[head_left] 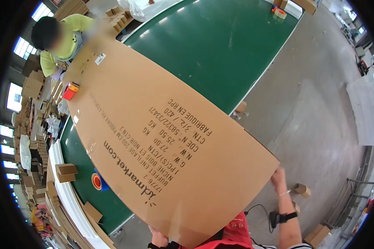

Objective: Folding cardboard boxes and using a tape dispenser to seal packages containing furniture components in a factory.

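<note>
A long, flat cardboard box [153,137] with dark printing lies slantwise before me, its near end at my body and its far end at the upper left. My left hand [158,238] grips its near left edge, the fingers partly hidden by the box. At the near right corner my right hand [277,178] holds the box edge, its fingertips mostly tucked out of sight. A red and orange object [70,90], perhaps a tape dispenser, is at the box's far left edge. Beside it stands a co-worker [72,35] in a yellow top, one gloved hand close to that object.
The green table [212,45] extends beneath and beyond the box. On its left part sits a tape roll in a blue holder [97,181]; another tape roll [280,13] is at the far right corner. Cardboard scraps [303,190] lie on the grey floor. Stacked cardboard [33,85] stands at the left.
</note>
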The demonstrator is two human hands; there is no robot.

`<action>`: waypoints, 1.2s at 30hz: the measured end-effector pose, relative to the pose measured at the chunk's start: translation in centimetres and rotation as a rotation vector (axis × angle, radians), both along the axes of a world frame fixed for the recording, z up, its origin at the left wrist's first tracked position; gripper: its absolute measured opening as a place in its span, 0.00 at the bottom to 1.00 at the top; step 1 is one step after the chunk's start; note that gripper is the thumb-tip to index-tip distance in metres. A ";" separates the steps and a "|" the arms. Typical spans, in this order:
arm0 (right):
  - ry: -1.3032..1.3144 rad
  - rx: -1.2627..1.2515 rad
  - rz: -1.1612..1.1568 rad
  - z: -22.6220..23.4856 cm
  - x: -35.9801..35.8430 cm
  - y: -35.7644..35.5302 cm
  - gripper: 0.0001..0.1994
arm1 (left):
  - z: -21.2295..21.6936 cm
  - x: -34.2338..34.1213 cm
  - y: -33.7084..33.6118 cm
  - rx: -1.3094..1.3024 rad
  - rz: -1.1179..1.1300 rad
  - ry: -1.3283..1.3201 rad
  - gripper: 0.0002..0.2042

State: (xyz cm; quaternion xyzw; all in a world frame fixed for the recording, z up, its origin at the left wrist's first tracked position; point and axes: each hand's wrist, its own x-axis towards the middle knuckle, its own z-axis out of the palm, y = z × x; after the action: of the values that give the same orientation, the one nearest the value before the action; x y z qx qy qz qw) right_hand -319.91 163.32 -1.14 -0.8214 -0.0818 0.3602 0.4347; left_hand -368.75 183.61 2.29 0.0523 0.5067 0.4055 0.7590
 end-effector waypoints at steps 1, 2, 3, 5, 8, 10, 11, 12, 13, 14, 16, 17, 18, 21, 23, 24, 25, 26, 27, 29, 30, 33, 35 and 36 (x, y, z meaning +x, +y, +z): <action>-0.098 0.017 -0.016 3.5 2.4 2.8 0.10 | 0.3 0.4 -0.4 0.011 0.001 0.020 0.25; -0.090 0.052 -0.026 5.0 4.5 4.6 0.10 | 0.5 2.2 0.0 0.016 -0.010 0.024 0.25; -0.080 0.093 -0.028 5.8 6.4 6.7 0.11 | 0.6 3.0 -0.2 0.027 -0.013 0.029 0.25; 0.011 0.316 0.070 6.9 7.9 11.3 0.14 | 1.0 4.3 -0.4 0.055 -0.015 0.036 0.25; 0.237 0.595 0.387 6.7 6.8 17.2 0.25 | 1.1 3.5 -1.3 0.101 -0.015 0.056 0.25; 0.335 0.672 0.498 5.0 5.2 19.6 0.29 | 1.3 3.6 -0.4 0.130 -0.023 0.072 0.25; 0.443 0.759 0.471 4.2 4.3 19.8 0.32 | 1.3 3.6 -0.5 0.139 -0.033 0.082 0.26; 0.559 0.850 0.448 3.9 3.5 20.2 0.35 | 2.0 3.7 -1.1 0.152 -0.035 0.097 0.26; 0.576 0.851 0.451 4.0 2.8 20.2 0.35 | 1.9 4.1 -0.4 0.164 -0.037 0.113 0.26; 0.705 0.886 0.428 4.9 2.1 20.3 0.37 | 2.4 4.3 -0.4 0.176 -0.031 0.131 0.26; 0.847 0.946 0.386 4.1 1.0 20.2 0.38 | 3.1 3.6 -1.5 0.200 -0.018 0.172 0.26; 0.850 0.945 0.386 0.7 -1.1 20.3 0.38 | 3.2 3.7 -1.1 0.212 -0.027 0.176 0.26; 0.507 0.879 0.123 -4.2 -5.1 20.8 0.37 | 3.1 4.1 -0.3 0.223 -0.038 0.184 0.26; 0.270 0.774 -0.117 -6.1 -8.7 22.0 0.36 | 3.1 1.6 -2.8 0.257 -0.044 0.229 0.26; 0.431 0.745 -0.105 -4.9 -10.0 22.2 0.36 | 4.1 1.0 -3.9 0.266 -0.026 0.260 0.26; 0.500 0.731 -0.094 -4.3 -10.0 22.4 0.35 | 4.9 3.3 -3.1 0.179 0.105 0.180 0.26; 0.571 0.716 -0.077 -3.5 -9.8 22.4 0.35 | 5.5 4.9 -3.0 0.098 0.242 0.098 0.26; 0.647 0.701 -0.055 -2.2 -9.8 22.2 0.35 | 5.3 4.0 -3.4 0.105 0.269 0.104 0.26; 0.719 0.686 -0.033 -0.9 -9.7 22.1 0.35 | 4.3 2.4 -3.4 0.127 0.243 0.102 0.27; 0.841 0.648 0.002 1.2 -9.4 22.0 0.35 | 4.4 3.1 -2.9 0.150 0.230 0.087 0.29; 0.908 0.624 0.024 2.2 -9.8 22.0 0.35 | 5.4 4.4 -2.3 0.174 0.254 0.031 0.29; 1.089 0.543 0.098 4.2 -3.7 19.7 0.34 | 10.1 5.7 -2.8 0.225 0.184 0.008 0.30; 1.194 0.486 0.142 6.2 1.6 18.0 0.34 | 11.5 5.7 -3.4 0.250 0.081 0.039 0.30; 1.244 0.452 0.165 7.4 4.0 18.1 0.34 | 11.3 5.4 -3.5 0.312 -0.091 0.237 0.30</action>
State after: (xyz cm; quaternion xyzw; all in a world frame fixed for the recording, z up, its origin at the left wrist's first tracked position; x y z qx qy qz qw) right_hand -315.87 181.43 6.30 -0.3401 0.0479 0.7730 0.5335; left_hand -363.37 180.11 13.61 0.2392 0.5206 0.4353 0.6944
